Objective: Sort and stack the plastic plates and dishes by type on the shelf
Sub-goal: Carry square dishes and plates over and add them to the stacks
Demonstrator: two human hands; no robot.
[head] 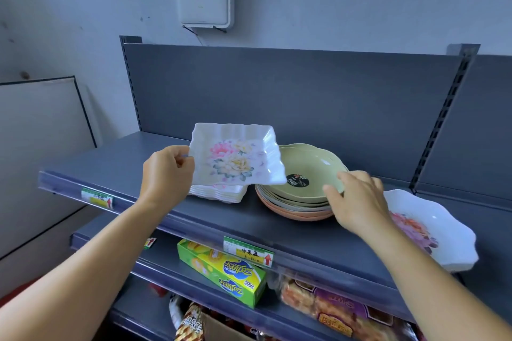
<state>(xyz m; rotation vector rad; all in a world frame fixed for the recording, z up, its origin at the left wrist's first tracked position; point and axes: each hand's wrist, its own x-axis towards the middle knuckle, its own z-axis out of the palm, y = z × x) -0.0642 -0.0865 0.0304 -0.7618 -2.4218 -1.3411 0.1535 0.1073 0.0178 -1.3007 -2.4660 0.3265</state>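
- Our left hand (169, 171) has its grip clamped on the left rim of a white square floral plate (237, 155), thumb on top and fingers curled beneath, holding it tilted in the air above the shelf (110, 166).
- Directly below that plate, and slightly toward us, sits the stack of matching white square plates (221, 192); we judge the coming move is a short drop straight down, so the held plate must level out and line its corners up with the stack.
- Our right hand (357, 199) rests with loosely spread fingers against the near right edge of the stack of round green and orange dishes (299, 191); its grip is apart, pinching nothing we can see.
- A further white floral dish (440, 230) lies alone at the shelf's right end, just behind our right forearm, well apart from the square stack. The right hand is much the nearer one to fetch it.
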